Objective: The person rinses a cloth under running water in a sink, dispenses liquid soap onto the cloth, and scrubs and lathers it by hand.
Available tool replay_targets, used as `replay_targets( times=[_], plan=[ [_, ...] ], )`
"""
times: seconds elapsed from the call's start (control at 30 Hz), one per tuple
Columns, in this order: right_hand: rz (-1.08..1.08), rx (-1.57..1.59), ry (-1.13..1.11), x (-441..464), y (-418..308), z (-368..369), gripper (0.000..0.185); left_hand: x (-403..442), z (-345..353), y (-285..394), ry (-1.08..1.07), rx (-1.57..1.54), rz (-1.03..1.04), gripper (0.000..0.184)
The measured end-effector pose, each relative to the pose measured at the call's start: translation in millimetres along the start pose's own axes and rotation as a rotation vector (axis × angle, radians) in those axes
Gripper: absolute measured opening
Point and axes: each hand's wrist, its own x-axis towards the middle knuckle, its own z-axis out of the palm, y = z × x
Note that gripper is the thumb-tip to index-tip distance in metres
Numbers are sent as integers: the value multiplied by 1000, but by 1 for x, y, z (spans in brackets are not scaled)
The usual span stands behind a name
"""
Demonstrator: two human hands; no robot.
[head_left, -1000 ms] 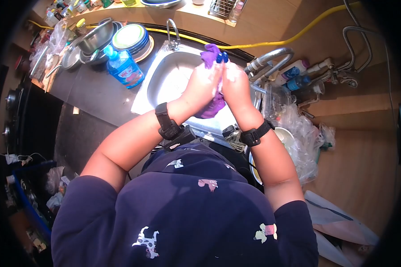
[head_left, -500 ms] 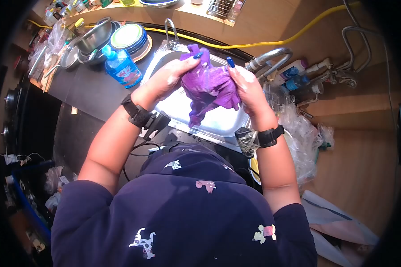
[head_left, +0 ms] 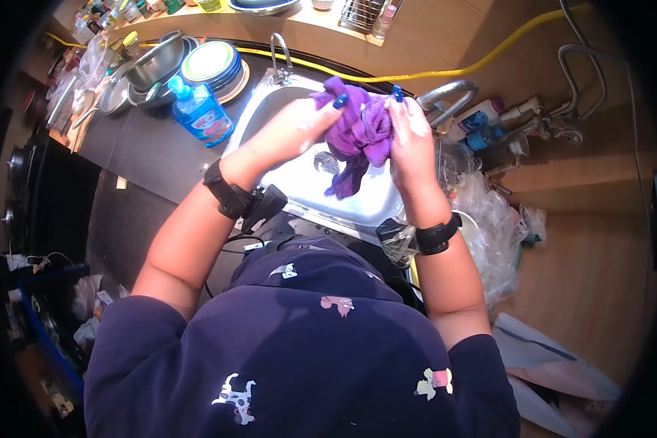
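Note:
A bunched purple cloth (head_left: pixel 363 125) is held up over the metal sink (head_left: pixel 288 182), with one end hanging down toward the basin. My left hand (head_left: pixel 303 130) grips its left side, thumb pressed on top. On the right side, my right hand (head_left: pixel 413 142) is closed around the fabric, its thumb pointing up. White suds cling to both hands. The fingers behind the cloth are hidden. Beyond the sink's back edge rises a slim curved tap (head_left: pixel 280 55).
Left of the sink stands a blue bottle of dish soap (head_left: pixel 203 117), with stacked plates (head_left: pixel 210 62) and a metal pot (head_left: pixel 155 62) behind. A thick pipe (head_left: pixel 449 91), bottles (head_left: pixel 482 117) and clear plastic bags (head_left: pixel 485 233) crowd the right side. A yellow hose (head_left: pixel 474 66) runs along the back.
My hands have come closer together, with the left one shifting right. The cloth, spread wider before, is now more bunched, and the sink drain shows beneath it.

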Motion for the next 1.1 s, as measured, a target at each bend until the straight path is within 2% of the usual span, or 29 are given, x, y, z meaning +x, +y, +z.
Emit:
replay_targets(
  times=[0.03, 0.07, 0.13, 0.17, 0.2, 0.27, 0.3, 0.33, 0.37, 0.4, 0.43, 0.47, 0.53, 0.6, 0.63, 0.7, 0.8, 0.83, 0.9, 0.93, 0.97, 1.0, 1.03, 1.07, 1.1],
  plan=[
    [-79, -423, -41, -6, -20, 6, 22, 4, 8, -10, 28, -53, 61, 41],
    [-74, -470, -45, -12, -21, 17, 23, 8, 16, -20, 53, -104, 124, 44],
    [-39, -285, -40, -28, -25, 39, 27, 15, 30, -13, 145, -477, 147, 46],
    [-168, -312, -86, -29, -19, 42, 34, 16, 30, -7, 178, -615, 169, 48],
    [-204, -412, -71, -29, -19, 44, 29, 21, 33, -12, 151, -751, 231, 49],
    [-273, -335, 53, -11, -2, 41, 21, 21, 39, -16, 112, -756, 163, 47],
    [-284, -397, 72, -3, -6, 37, 13, 18, 44, -17, 120, -759, 141, 46],
    [-295, -460, 92, 1, -11, 34, 8, 17, 51, -16, 92, -940, 136, 44],
    [-237, -436, 76, 0, -12, 34, 8, 15, 50, -18, 116, -899, 48, 45],
    [-180, -413, 58, -2, -13, 36, 8, 16, 50, -21, 168, -818, 64, 46],
    [-379, -496, 5, -8, -16, 40, 9, 17, 49, -24, 220, -734, 77, 47],
    [-301, -503, -12, -24, -26, 46, 13, 19, 47, -27, 302, -607, 191, 48],
    [-234, -543, -81, -34, -21, 51, 17, 17, 40, -29, 263, -646, 108, 50],
    [-235, -544, -60, -17, -4, 43, 14, 16, 48, -35, 308, -397, 141, 49],
    [-214, -566, -46, -6, 9, 34, 14, 8, 51, -26, 330, -34, 177, 49],
    [-104, -506, 4, -1, 6, 29, 16, 3, 60, -18, 244, -225, 80, 49],
    [-217, -456, -26, -25, -6, 47, 18, 19, 46, -34, 293, -263, 191, 50],
    [-406, -484, 46, -28, -7, 52, 22, 21, 44, -36, 223, -551, 124, 51],
    [-292, -368, 35, -18, 5, 43, 20, 20, 47, -29, 318, -111, 333, 52],
    [-234, -307, 29, -11, 10, 37, 19, 17, 51, -26, 306, 19, 322, 52],
    [-65, -303, 24, -3, 9, 31, 13, 14, 52, -24, 247, 15, 252, 51],
    [-135, -617, 0, 0, 5, 25, 9, 12, 51, -22, 208, -18, 203, 51],
    [-62, -458, -24, -2, 2, 26, 11, 13, 46, -23, 182, -68, 161, 51],
    [13, -301, -46, -5, -2, 27, 13, 15, 44, -24, 185, -258, 154, 51],
    [-32, -242, -84, -3, 3, 26, 16, 18, 43, -25, 190, -457, 150, 51]
  ],
)
